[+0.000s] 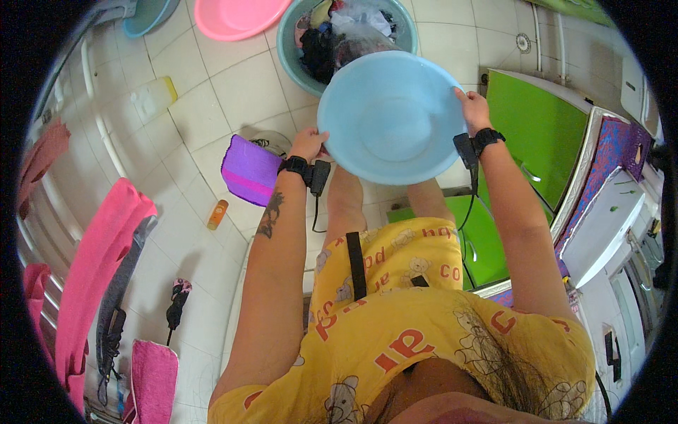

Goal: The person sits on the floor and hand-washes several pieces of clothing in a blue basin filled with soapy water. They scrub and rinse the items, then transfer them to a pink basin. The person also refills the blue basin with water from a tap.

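Note:
A light blue plastic basin (394, 124) is held up in front of me, its inside facing my view. My left hand (311, 143) grips its rim at the left, and my right hand (474, 107) grips the rim at the upper right. No objects show inside it. Just beyond, partly covered by it, a teal basin (290, 57) stands on the tiled floor with dark and light clothes (320, 53) and a crumpled clear plastic bag (365, 32) in it.
A pink basin (238, 18) and another blue basin (151, 18) stand at the far left. A purple cloth (249, 169) is beside my left wrist. Green cabinet doors (535, 132) line the right. Pink towels (95, 275), a plastic jug (153, 99) and an orange bottle (217, 214) are left.

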The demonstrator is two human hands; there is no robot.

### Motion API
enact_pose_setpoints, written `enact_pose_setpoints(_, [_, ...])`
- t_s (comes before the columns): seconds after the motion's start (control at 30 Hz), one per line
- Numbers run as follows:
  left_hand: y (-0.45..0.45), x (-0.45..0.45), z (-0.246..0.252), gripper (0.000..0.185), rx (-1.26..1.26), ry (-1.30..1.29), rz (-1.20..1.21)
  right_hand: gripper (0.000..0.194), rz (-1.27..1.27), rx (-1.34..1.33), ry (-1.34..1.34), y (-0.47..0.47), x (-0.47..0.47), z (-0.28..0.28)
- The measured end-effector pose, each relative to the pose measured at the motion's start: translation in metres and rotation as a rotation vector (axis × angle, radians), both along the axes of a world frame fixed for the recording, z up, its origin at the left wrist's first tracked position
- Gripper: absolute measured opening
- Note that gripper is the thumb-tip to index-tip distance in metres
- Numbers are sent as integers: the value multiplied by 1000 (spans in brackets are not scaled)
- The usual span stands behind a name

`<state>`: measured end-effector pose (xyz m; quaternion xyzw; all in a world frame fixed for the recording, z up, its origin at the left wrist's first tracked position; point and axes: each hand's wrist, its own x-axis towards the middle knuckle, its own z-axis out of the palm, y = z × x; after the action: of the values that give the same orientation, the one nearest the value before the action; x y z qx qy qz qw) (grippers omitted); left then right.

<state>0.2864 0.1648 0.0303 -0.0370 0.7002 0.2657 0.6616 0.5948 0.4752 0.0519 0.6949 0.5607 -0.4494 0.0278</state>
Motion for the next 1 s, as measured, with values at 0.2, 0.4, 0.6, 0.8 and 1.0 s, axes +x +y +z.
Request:
enact_pose_setpoints(0.2, [-2, 2, 6, 26, 18, -65, -14, 38, 13, -161, 17, 20, -4, 30])
enact_pose_setpoints(0.4, [1, 0, 23, 26, 49, -101, 62, 37, -21, -217, 67, 32, -22, 70])
enact_pose_setpoints(0.6, [1, -12, 27, 26, 92, -151, 79, 32, 35, -366, 173, 58, -52, 100])
enact_pose_setpoints(0.8, [-4, -16, 28, 28, 77, -146, 82, 23, 49, -523, 373, 73, -100, 160])
enact_pose_setpoints(1.0, [-11, -7, 27, 27, 116, -267, 196, 25, 119, -569, 565, 76, -144, 211])
